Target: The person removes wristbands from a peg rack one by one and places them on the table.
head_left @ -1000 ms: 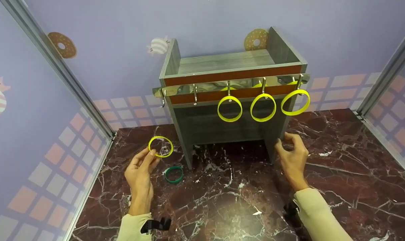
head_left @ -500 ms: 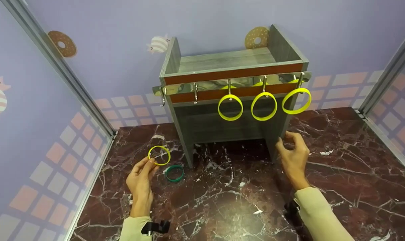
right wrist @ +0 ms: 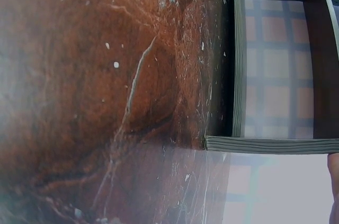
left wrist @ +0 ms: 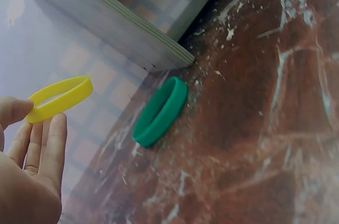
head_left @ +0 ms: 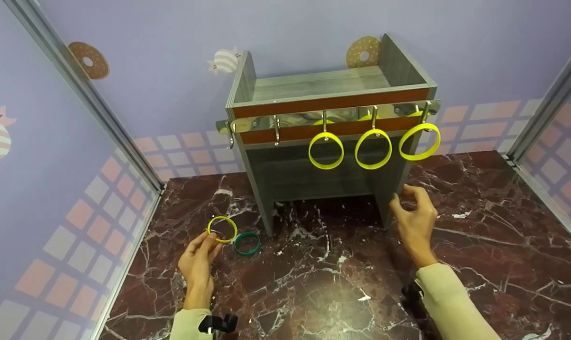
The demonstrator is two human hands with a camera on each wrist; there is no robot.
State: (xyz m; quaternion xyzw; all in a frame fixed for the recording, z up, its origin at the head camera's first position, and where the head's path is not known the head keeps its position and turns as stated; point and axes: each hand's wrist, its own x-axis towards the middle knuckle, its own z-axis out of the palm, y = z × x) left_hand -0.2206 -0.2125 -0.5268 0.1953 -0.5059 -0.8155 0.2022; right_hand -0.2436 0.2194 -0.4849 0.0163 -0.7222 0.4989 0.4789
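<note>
Pinching yellow band (left wrist: 66, 101): left grip (head_left: 196, 265); right grip (head_left: 415, 224) touching shelf (head_left: 320, 85).

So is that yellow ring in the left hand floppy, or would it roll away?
The yellow ring probably isn't very floppy: the left hand pinches one edge, yet it looks round. It's likely light, being so thin. Being round, it might roll if stood on edge.

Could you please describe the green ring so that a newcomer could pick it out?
Find the grey shelf unit on the marbled table. By the front foot of its left side panel, near the left hand, lies the green ring. Its colour sets it apart: the held ring and three hanging rings are yellow.
</note>
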